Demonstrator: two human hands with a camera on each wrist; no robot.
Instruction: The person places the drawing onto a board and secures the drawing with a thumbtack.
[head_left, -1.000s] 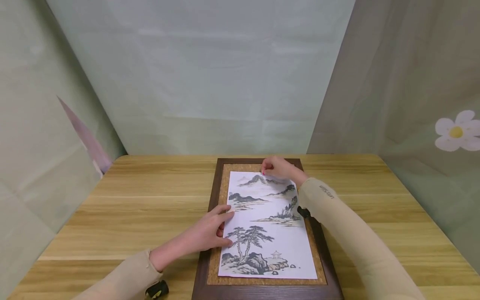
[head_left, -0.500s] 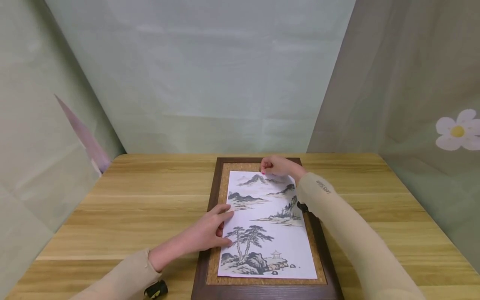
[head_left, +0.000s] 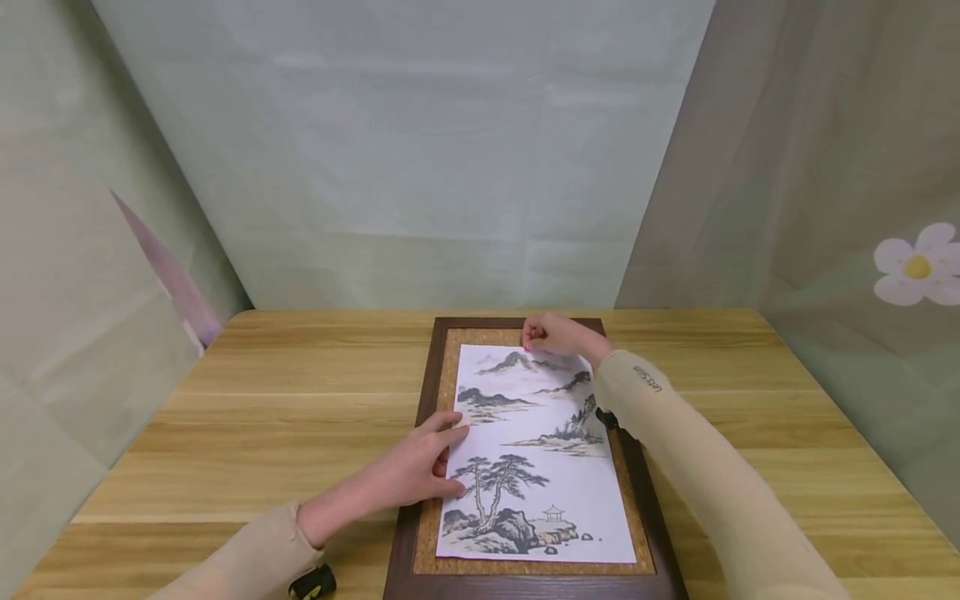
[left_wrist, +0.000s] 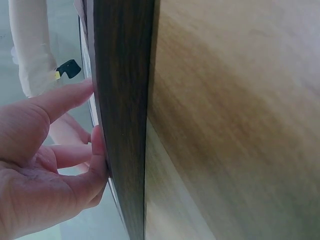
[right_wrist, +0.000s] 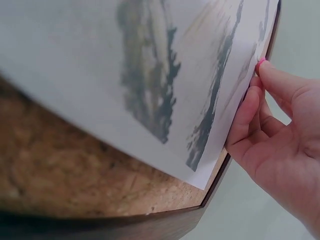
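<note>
On the tabletop (head_left: 300,392), my left hand (head_left: 412,467) rests with fingers straight on the landscape print's (head_left: 536,454) left edge. My right hand (head_left: 555,335) has its fingers curled, pinching a pink pin (head_left: 527,347) at the print's top edge, over the corkboard (head_left: 450,367).

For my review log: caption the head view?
Two hands steady a landscape print on a framed corkboard.
</note>
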